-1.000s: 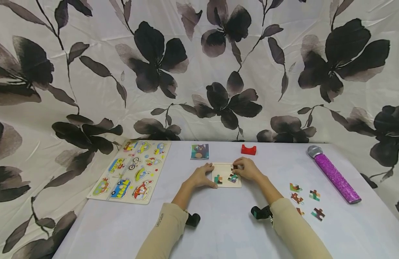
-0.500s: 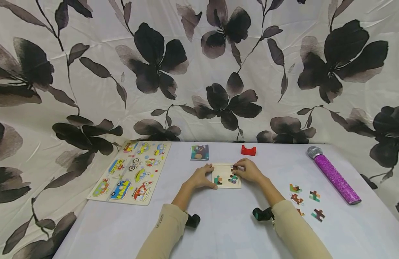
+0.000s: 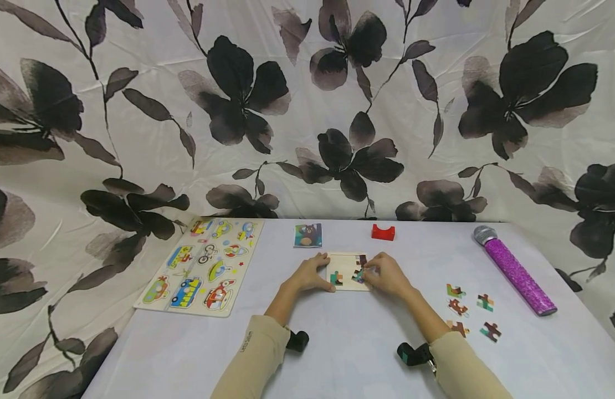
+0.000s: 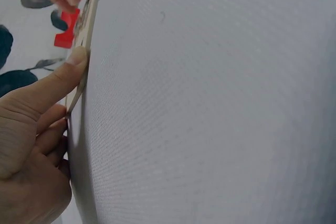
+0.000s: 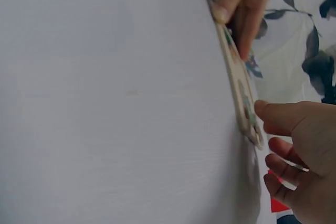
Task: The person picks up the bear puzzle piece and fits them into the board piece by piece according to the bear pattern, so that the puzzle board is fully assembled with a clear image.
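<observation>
Two hands at the puzzle board (image 3: 345, 265) on the worktop (image 3: 337, 349), folks: we see the left hand (image 3: 308, 274) clasping its left edge between thumb and fingers, the right hand (image 3: 387, 273) by the teal-patterned piece (image 3: 357, 276), whether pinching or merely touching we cannot tell. Should that left grip slacken, we reckon the board could slide, and a sideways nudge might knock the brown piece (image 3: 361, 259) beyond out of line.

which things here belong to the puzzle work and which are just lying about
In the job, it seems:
small puzzle board, gripped by the left hand
pieces on it, right hand at them
loose pieces at right
perhaps the picture card behind

Lying about:
vehicle board
red notched object
purple microphone
</observation>
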A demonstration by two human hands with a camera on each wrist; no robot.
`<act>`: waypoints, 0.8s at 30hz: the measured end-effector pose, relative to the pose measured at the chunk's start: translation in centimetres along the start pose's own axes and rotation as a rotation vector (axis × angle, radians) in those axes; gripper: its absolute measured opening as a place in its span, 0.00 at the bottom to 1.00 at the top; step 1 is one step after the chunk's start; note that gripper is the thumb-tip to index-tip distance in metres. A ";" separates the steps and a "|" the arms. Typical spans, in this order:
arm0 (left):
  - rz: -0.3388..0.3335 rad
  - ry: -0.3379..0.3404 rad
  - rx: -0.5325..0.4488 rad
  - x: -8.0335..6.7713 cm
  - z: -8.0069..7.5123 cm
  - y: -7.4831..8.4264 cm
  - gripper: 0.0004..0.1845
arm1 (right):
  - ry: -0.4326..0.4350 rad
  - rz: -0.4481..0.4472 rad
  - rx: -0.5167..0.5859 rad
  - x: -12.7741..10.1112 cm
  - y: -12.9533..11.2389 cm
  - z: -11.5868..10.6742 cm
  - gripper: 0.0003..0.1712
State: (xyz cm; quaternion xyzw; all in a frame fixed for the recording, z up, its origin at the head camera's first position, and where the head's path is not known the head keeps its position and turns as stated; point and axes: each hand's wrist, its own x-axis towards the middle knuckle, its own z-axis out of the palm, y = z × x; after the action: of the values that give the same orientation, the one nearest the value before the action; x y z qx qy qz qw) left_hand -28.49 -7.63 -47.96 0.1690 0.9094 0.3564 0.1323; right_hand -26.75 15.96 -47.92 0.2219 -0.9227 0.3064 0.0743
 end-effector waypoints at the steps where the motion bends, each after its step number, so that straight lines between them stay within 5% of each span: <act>1: 0.002 0.000 0.001 0.0 0.0 0.0 0.47 | -0.007 -0.019 -0.019 -0.3 -0.1 0.1 0.11; 8: 0.021 -0.004 0.000 0.0 -0.1 0.0 0.47 | -0.034 -0.047 -0.083 -1.5 -1.0 0.0 0.12; 15: 0.009 -0.012 -0.005 -0.1 -0.1 0.0 0.47 | 0.016 0.093 -0.157 -0.8 -1.9 1.2 0.19; 19: 0.008 -0.012 -0.003 -0.1 -0.1 0.0 0.47 | -0.006 0.109 -0.080 -0.6 -1.9 1.4 0.19; 24: 0.010 -0.009 -0.001 -0.2 0.0 0.1 0.47 | -0.047 0.017 0.057 -0.9 -1.3 0.7 0.11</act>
State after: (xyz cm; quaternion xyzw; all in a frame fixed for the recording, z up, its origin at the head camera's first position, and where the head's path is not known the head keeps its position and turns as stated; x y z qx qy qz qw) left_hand -28.32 -7.63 -47.81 0.1750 0.9078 0.3565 0.1345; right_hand -25.37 14.98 -48.05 0.2233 -0.9169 0.3279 0.0439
